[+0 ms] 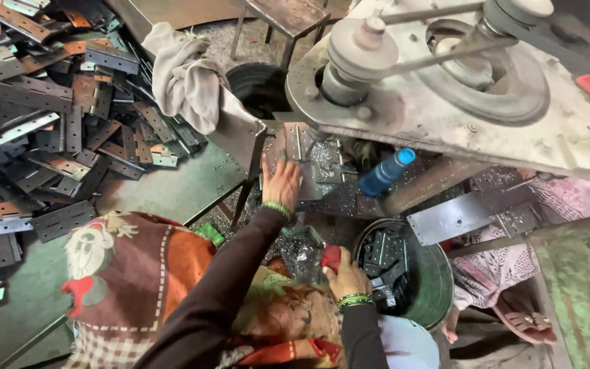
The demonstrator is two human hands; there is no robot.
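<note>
My left hand [281, 183] reaches forward and rests flat on a metal hinge plate [298, 142] lying on the work table under the drill machine [445, 82]. My right hand [345, 275] is low, near my lap, with its fingers closed on a small red object [332, 255]. Beside that hand stands a round metal bucket [426, 273] with several dark hinge pieces inside. A blue bottle [386, 172] lies on the table to the right of the hinge plate, among metal shavings.
A large heap of metal hinges [56, 116] covers the floor at the left. A grey cloth [186, 78] hangs over a metal sheet. Another person's foot in a sandal [513, 321] and patterned clothing sit at the right. A patterned blanket [131, 273] covers my lap.
</note>
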